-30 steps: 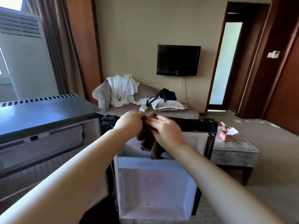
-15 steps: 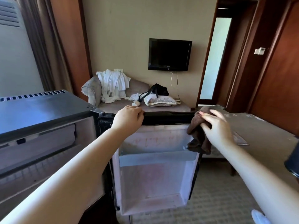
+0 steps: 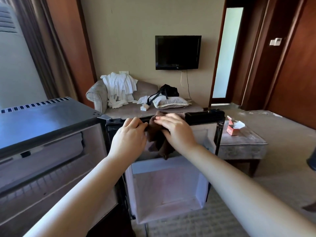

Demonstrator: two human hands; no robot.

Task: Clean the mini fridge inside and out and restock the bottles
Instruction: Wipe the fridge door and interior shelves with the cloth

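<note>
Flat right hand (image 3: pixel 177 134) pressed a brown fabric cloth (image 3: pixel 154 135) atop the black mini fridge door (image 3: pixel 203 116), its edge running sideways; left hand (image 3: pixel 130 139) gripped that edge just left.

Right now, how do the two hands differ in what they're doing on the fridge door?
The left hand curls its fingers over the top edge of the door, bare; the right hand lies flatter, fingers straight, pressing the cloth onto that edge. Both rest atop the open door.
</note>
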